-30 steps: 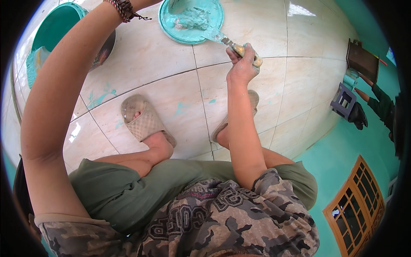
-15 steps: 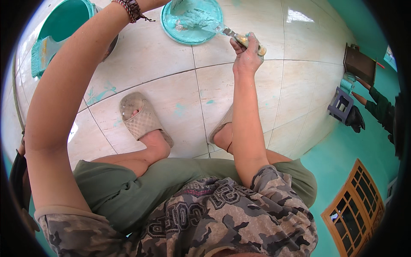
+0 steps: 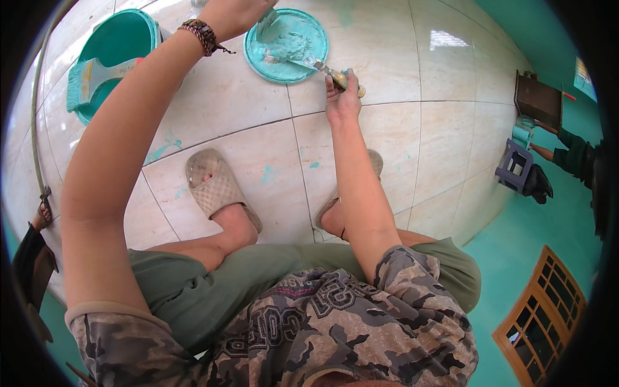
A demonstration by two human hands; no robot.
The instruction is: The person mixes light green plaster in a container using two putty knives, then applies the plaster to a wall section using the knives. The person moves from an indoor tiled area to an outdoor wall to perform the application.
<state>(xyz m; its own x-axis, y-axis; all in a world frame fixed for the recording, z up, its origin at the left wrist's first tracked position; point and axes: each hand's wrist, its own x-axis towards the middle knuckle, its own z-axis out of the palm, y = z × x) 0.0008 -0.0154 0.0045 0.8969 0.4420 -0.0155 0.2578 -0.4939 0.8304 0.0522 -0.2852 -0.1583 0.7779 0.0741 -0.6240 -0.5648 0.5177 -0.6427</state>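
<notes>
A round lid (image 3: 253, 68) on the floor ahead of me holds thick turquoise paste (image 3: 293, 46). My right hand (image 3: 343, 98) is closed round the pale, paint-stained handle of a putty knife (image 3: 332, 73). Its blade dips into the paste at the lid's near right edge. At the top edge, my left hand (image 3: 235, 18) grips a flat, paste-smeared scraper (image 3: 267, 27) over the lid's left side. Its fingers are partly cut off by the picture's edge. A woven bracelet (image 3: 201, 35) circles my left wrist.
Left of my left forearm stands a turquoise paint bucket (image 3: 122, 32) with a wide brush (image 3: 97, 79) across its rim. Paint smears mark the tiled floor (image 3: 225, 116). At far right, another person's arm (image 3: 548, 152) is near a purple-grey stool (image 3: 514, 164). A hose (image 3: 37, 97) runs along the left.
My right hand has moved left and slightly nearer with the putty knife. My left hand has come further into view with its scraper. The view has shifted slightly, showing more of the bucket.
</notes>
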